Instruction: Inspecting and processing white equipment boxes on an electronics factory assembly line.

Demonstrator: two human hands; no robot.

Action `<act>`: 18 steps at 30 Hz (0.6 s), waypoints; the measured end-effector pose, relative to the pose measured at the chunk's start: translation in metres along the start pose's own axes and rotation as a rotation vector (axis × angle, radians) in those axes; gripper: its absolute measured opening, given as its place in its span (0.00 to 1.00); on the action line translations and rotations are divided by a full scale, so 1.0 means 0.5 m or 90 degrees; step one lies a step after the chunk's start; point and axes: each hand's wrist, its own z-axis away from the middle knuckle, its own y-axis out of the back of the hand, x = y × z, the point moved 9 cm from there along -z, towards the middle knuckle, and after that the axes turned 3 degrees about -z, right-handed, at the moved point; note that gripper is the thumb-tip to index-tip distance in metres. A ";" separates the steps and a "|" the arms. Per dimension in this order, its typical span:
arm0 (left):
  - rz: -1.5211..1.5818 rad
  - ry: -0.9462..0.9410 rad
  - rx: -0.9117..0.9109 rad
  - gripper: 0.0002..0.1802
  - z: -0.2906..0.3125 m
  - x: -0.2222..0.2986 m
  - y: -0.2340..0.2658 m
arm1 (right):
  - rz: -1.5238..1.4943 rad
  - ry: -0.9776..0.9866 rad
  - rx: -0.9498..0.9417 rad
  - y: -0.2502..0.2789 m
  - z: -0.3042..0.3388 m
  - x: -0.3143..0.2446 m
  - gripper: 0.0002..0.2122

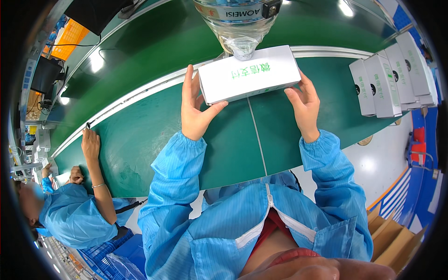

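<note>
A white oblong carton (249, 73) with green print on its face is held up between my two hands, over the far side of the green work table (224, 140). My left hand (196, 105) grips its left end, thumb along the lower edge and fingers up the side. At the right end, my right hand (304, 105) closes on the carton with its thumb near the lower corner. Just beyond the carton's top edge hangs a clear, plastic-wrapped nozzle (241, 46) of a round machine head.
Similar white cartons (385, 84) stand in a row at the table's right end. To the left, a co-worker (79, 210) in blue rests an arm on the table. Brown cardboard (396, 238) stands at lower right, a blue crate (107, 249) at lower left.
</note>
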 end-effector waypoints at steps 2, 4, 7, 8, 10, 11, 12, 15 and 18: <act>0.000 0.002 0.001 0.62 0.000 0.000 0.000 | 0.000 0.000 -0.001 0.001 0.000 0.002 0.27; -0.003 0.005 0.003 0.61 0.001 -0.001 0.000 | 0.003 0.006 -0.003 0.001 0.000 0.001 0.27; 0.002 -0.012 0.011 0.59 0.000 0.009 -0.004 | 0.004 0.013 -0.007 0.000 -0.001 -0.001 0.27; 0.000 -0.011 0.011 0.59 0.000 0.009 -0.004 | 0.004 0.016 -0.008 0.000 -0.001 -0.003 0.27; -0.003 -0.010 0.012 0.59 0.000 0.008 -0.003 | -0.001 0.012 -0.006 -0.001 -0.002 -0.006 0.27; -0.001 -0.005 0.009 0.60 0.000 0.005 -0.003 | -0.004 0.010 -0.005 -0.001 -0.002 -0.006 0.26; 0.001 0.001 0.006 0.61 -0.001 0.002 -0.002 | -0.001 0.011 -0.006 -0.001 -0.002 -0.006 0.26; 0.003 0.006 0.002 0.61 0.000 -0.002 -0.002 | 0.002 0.009 -0.006 0.000 -0.002 -0.004 0.26; 0.008 0.003 0.001 0.61 0.001 -0.001 -0.002 | -0.005 0.000 -0.004 0.001 0.000 -0.001 0.26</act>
